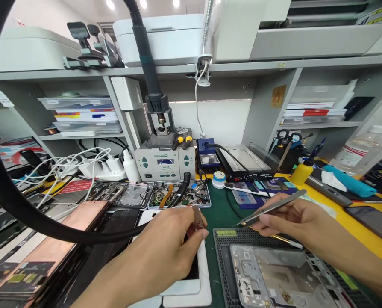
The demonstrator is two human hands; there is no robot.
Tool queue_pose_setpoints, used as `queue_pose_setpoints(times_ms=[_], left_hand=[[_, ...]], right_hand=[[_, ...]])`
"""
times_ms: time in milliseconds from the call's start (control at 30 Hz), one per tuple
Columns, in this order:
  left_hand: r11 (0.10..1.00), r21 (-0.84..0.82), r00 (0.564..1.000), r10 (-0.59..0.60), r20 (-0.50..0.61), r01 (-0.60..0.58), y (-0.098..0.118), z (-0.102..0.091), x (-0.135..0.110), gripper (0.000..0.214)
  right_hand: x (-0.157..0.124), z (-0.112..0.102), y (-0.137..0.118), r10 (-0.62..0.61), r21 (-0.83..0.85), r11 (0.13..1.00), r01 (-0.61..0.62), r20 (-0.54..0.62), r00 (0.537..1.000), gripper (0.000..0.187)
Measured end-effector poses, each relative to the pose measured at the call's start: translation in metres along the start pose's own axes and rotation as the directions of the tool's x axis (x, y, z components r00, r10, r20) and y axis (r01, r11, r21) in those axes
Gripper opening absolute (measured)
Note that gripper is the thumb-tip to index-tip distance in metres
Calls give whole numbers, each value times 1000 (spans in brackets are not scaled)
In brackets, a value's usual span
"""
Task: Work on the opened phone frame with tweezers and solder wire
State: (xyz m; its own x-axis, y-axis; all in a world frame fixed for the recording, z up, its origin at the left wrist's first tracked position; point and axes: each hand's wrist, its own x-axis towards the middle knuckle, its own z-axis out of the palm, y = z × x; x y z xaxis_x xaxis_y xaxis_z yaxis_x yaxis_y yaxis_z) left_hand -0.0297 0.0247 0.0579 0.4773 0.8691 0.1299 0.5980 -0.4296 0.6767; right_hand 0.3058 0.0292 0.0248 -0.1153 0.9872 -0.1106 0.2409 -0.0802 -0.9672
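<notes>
My left hand (165, 244) is raised over a white-framed device (186, 287). Its thumb and fingers pinch a small flat brownish-grey strip (198, 218), whose lower part the fingers hide. In my right hand (293, 218) is a pair of grey metal tweezers (274, 207), pointing left, with the tips near the top edge of a black honeycomb mat (221, 256). A silvery phone frame (251, 273) with handwriting on a label lies on that mat. Just below my right hand is a thin gold and white tool (287, 240).
A hot-air station (165, 164) stands at the back, its black hose looping over the left side. Before it lies a tray (207, 201) of small parts. Stacked phone parts (63, 239) fill the left. A solder paste tub (218, 179) and a yellow bottle (301, 173) stand behind the mat.
</notes>
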Motion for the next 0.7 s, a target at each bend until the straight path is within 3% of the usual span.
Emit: queue_pose_setpoints(times_ms=[200, 467, 700], left_hand=[[999, 15, 999, 34, -1, -34, -1, 0, 1, 21], [997, 53, 999, 49, 22, -50, -4, -1, 2, 24], [995, 78, 997, 51, 65, -57, 0, -7, 8, 30]], right_hand=[[-4, 1, -7, 36, -46, 998, -36, -7, 999, 60], [4, 7, -10, 39, -122, 992, -39, 1, 999, 55], [12, -2, -9, 96, -179, 981, -73, 123, 988, 68]])
